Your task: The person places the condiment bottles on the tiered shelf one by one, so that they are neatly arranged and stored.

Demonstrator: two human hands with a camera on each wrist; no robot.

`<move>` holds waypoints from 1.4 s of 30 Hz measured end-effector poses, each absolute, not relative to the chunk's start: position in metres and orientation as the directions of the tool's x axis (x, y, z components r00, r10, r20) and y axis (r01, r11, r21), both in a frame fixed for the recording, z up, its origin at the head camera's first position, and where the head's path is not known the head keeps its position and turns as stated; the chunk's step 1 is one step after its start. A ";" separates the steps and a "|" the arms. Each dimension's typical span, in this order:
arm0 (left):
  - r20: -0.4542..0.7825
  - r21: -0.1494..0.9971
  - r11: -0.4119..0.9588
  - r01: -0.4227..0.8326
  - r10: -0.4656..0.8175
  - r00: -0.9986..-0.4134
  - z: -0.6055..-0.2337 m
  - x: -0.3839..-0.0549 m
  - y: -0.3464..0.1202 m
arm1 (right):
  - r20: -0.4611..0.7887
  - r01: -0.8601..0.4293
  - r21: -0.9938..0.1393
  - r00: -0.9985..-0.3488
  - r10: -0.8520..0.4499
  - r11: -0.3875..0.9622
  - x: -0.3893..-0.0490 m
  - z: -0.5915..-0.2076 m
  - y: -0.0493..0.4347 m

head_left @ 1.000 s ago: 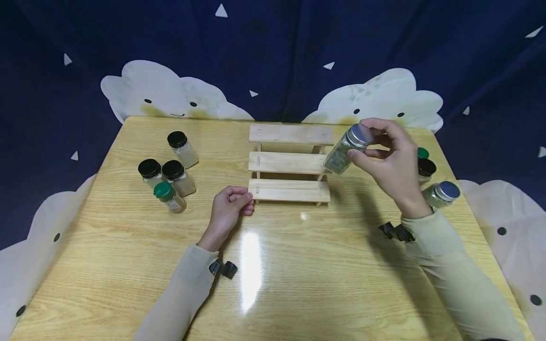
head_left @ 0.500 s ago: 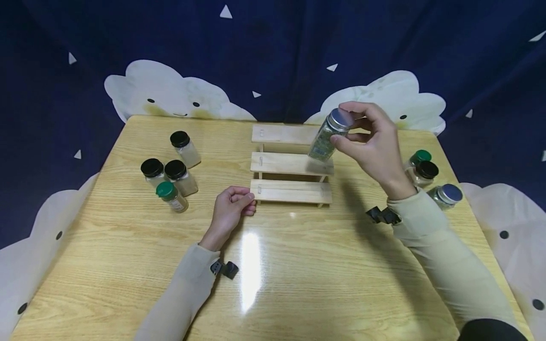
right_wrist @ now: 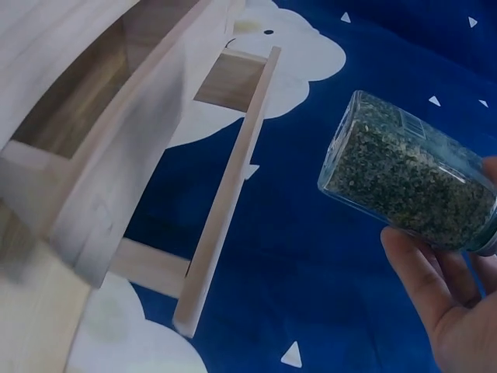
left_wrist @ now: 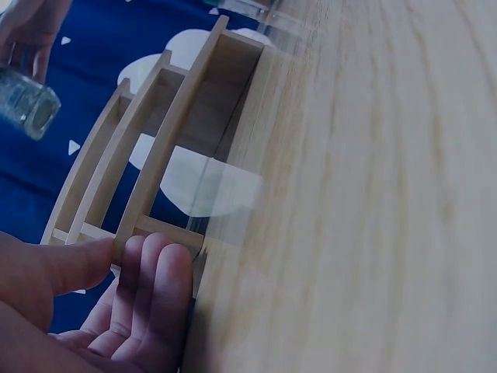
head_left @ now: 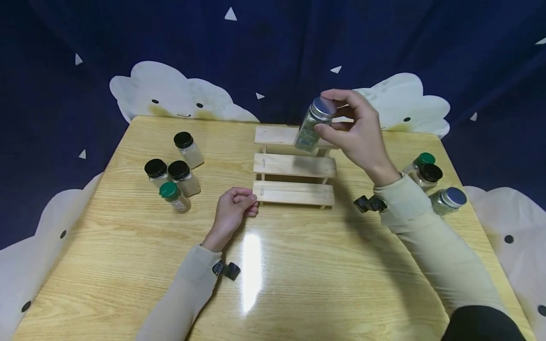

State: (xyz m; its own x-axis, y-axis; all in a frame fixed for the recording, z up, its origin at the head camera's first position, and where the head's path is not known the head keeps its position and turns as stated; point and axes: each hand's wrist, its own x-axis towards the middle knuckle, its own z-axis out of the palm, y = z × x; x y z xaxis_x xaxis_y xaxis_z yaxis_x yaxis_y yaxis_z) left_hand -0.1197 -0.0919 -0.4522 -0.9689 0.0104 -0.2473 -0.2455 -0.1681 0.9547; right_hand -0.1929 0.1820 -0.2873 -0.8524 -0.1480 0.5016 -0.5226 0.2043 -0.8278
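Note:
A three-tier wooden shelf rack stands on the table, its steps rising toward the back. My left hand pinches the left end of its lowest step between thumb and fingers, as the left wrist view also shows. In my right hand is a clear spice jar with a silver lid, gripped near the lid by thumb and fingers. It tilts, its base overlapping the top step in the head view. Dried green herbs fill most of the jar in the right wrist view.
Left of the rack stand several jars: black-lidded ones holding pale contents and a green-capped one. At the table's right edge are a green-capped jar, a black-lidded jar and a silver-lidded herb jar. A dark blue curtain hangs behind.
My right hand has carried the herb jar left and back, from beside the rack's right end to over its top step. My left hand stays at the lowest step.

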 end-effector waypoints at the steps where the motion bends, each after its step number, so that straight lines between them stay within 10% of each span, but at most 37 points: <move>1: -0.247 0.955 -0.168 -0.245 0.011 -0.969 -0.452 -0.120 -0.092 | 0.503 -0.525 -0.828 -0.851 -0.153 0.198 -0.194 -0.287 0.180; 42: -0.220 0.959 -0.179 -0.218 0.007 -0.976 -0.453 -0.119 -0.091 | 0.473 -0.550 -0.807 -0.820 -0.322 0.216 -0.251 -0.287 0.140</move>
